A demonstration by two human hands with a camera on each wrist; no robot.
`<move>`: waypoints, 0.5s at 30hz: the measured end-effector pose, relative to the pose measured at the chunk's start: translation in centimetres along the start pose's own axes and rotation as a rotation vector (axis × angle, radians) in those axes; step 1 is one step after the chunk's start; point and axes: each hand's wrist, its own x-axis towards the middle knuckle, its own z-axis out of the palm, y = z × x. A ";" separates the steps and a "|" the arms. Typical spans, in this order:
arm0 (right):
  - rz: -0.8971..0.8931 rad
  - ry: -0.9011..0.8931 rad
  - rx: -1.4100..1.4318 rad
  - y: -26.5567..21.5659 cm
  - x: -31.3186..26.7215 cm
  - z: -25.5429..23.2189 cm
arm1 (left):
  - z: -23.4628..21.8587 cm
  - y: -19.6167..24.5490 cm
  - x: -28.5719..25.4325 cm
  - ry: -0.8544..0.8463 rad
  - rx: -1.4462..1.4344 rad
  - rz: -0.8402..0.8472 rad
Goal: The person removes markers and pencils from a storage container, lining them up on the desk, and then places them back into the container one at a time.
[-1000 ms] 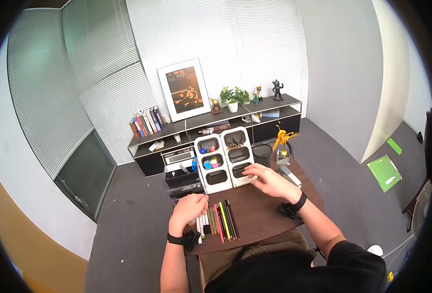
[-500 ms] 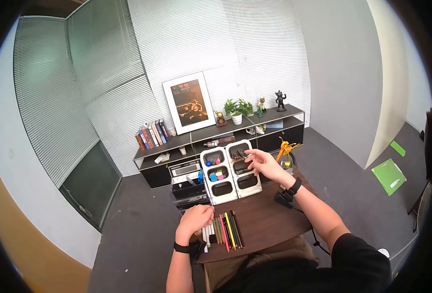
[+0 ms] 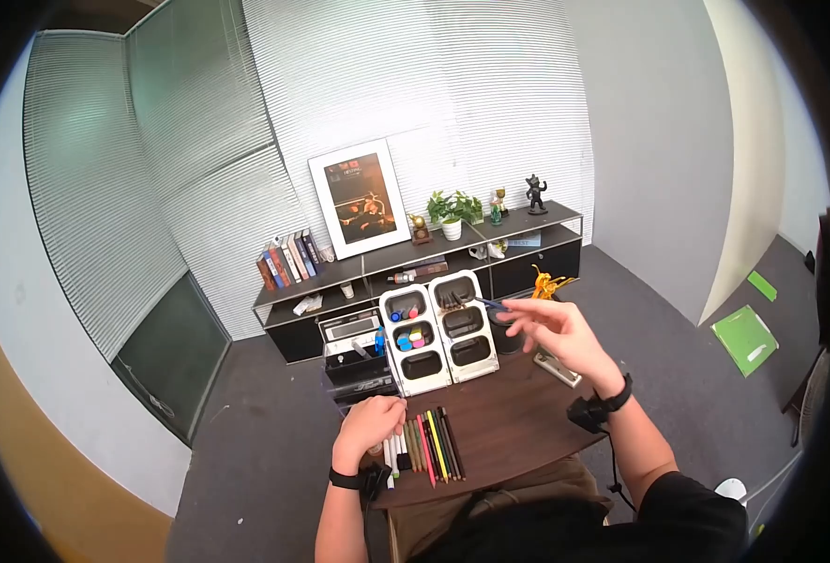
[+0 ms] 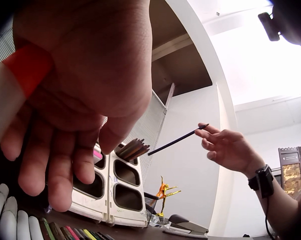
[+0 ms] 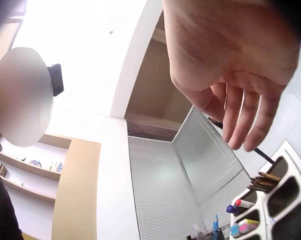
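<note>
My right hand [image 3: 570, 345] pinches a dark pencil [image 4: 175, 142] by one end, and its other end points toward the upper right compartment of the white organizer [image 3: 441, 373]. A bunch of pencils [image 5: 263, 183] leans in that compartment. My left hand [image 3: 370, 424] hovers low at the table's left side with fingers hanging loosely, beside a row of white markers [image 4: 23, 226] and colored pencils [image 3: 434, 448]. In the left wrist view, a white thing with a red-orange band [image 4: 28, 70] overlaps the palm; its lower part runs out of frame.
Left compartments of the organizer hold markers [image 3: 404, 314] and colorful highlighters [image 3: 413, 339]. A black desk box [image 3: 354, 361] stands left of it. To the right are a stapler-like grey object [image 3: 558, 370] and an orange figurine [image 3: 548, 281]. A low shelf [image 3: 340, 298] runs behind.
My right hand moved from the lower right compartment up to the pencils, then away to the right with a dark pencil drawn out. The left hand stayed by the markers.
</note>
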 end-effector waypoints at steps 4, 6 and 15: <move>0.087 -0.176 0.006 -3.9 -2.2 -1.3 | -0.1 0.3 0.0 -0.010 0.008 -0.018; 0.102 -0.230 -0.029 -3.9 -2.9 -1.7 | 0.1 0.0 0.1 0.000 0.010 -0.011; 0.193 -0.728 -0.548 -3.0 -3.9 2.5 | 0.4 -0.3 0.2 0.029 -0.051 -0.016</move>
